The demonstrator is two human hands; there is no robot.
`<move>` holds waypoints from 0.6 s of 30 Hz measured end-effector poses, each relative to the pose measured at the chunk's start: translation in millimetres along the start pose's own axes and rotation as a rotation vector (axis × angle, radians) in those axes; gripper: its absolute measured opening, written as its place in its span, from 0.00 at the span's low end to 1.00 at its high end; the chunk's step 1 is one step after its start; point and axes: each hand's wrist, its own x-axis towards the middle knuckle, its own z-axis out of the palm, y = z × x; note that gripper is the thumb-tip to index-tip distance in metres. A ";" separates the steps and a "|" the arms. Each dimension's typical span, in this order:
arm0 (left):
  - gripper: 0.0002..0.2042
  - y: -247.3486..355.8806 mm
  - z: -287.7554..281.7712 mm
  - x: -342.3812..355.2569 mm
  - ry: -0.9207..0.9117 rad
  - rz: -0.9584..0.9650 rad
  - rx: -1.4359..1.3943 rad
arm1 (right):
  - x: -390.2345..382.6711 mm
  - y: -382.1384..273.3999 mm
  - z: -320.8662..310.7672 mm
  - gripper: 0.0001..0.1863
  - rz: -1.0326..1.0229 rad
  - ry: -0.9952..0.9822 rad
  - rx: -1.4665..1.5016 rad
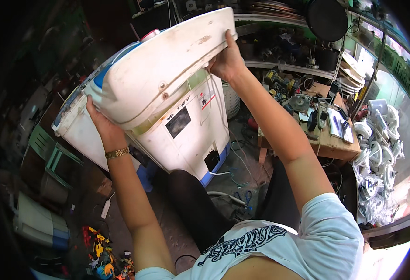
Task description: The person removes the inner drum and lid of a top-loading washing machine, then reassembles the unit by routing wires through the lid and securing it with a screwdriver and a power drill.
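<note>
I hold a scuffed white plastic top panel (165, 60) with blue trim and a red knob, raised and tilted, one hand toward each end. My left hand (97, 112) grips its lower left end, a gold watch on that wrist. My right hand (226, 60) grips it near the right end, fingers closed round the edge. Below stands the white body of a twin-tub washing machine (181, 140) with a dark label, a dark opening low on its front, a blue base and loose cables running down beside it. A further white section (79, 144) shows behind my left forearm.
A cluttered wooden bench (326, 147) with tools stands at right, near stacked white round parts (377, 154). Shelves (284, 65) line the back. At lower left lie a white-and-blue casing (41, 221), a power strip (106, 207) and colourful small parts (102, 252). Cables and blue scissors (248, 198) lie between my legs.
</note>
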 end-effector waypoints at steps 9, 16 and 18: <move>0.27 -15.5 -51.2 -0.3 0.106 -0.035 -0.026 | 20.8 9.9 -38.7 0.32 0.659 0.078 -0.497; 0.30 -19.3 -59.3 0.5 0.162 -0.018 -0.003 | 1.1 22.8 -45.9 0.20 0.550 -0.102 -0.965; 0.30 -15.5 -50.3 -1.5 0.164 -0.010 0.055 | -15.3 13.7 -43.6 0.20 0.602 -0.145 -1.194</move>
